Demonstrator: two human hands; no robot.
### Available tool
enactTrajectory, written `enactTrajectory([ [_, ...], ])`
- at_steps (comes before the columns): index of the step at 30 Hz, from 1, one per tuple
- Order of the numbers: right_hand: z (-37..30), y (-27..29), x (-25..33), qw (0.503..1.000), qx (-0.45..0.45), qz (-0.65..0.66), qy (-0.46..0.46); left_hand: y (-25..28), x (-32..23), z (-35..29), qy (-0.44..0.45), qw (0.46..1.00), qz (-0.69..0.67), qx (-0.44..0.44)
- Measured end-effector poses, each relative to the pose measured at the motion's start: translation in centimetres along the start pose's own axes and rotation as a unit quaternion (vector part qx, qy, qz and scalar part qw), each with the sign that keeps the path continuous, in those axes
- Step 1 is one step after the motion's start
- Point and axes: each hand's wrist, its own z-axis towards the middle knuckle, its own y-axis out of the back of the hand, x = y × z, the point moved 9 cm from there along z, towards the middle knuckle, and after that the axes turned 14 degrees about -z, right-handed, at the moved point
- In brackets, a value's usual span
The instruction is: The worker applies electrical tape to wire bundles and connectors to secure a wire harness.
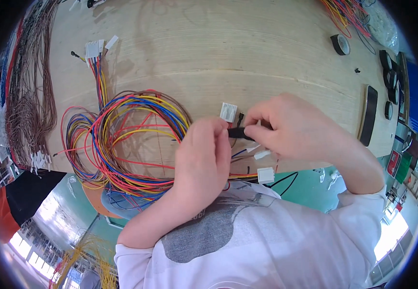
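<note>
My left hand (203,153) is closed, its fingers pinched at the right side of a big coil of wires (104,139) in red, yellow, blue and brown. From its fingertips a short strip of black tape (238,133) reaches across to my right hand (286,127), which pinches the other end between thumb and forefinger. My left fingers hide the exact spot where tape and wires meet. Just beyond the strip lies a white connector (228,112) beside a small black terminal (240,117). Another white connector (266,175) sits at the table's near edge, below my right hand.
At upper left, a white multi-pin connector (94,49) ends a wire branch. Brown wires (31,91) hang along the left edge. To the right are a tape roll (340,45), more black rolls (389,77) and a dark flat oblong object (368,115). Coloured wires (341,14) lie far right.
</note>
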Motion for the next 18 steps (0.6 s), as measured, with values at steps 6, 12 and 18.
enactTrajectory([
  [6, 2.2, -1.4, -0.3, 0.996, 0.074, 0.003, -0.041, 0.9, 3.1, 0.4, 0.132, 0.979, -0.147, -0.054],
  [12, 2.2, -2.1, -0.8, 0.992, 0.091, 0.033, -0.08, 0.7, 2.8, 0.9, 0.112, 0.99, -0.071, -0.039],
  [18, 2.2, -2.0, -0.6, 0.991, 0.096, 0.005, -0.09, 0.7, 2.1, 1.3, 0.073, 0.996, -0.039, -0.033],
])
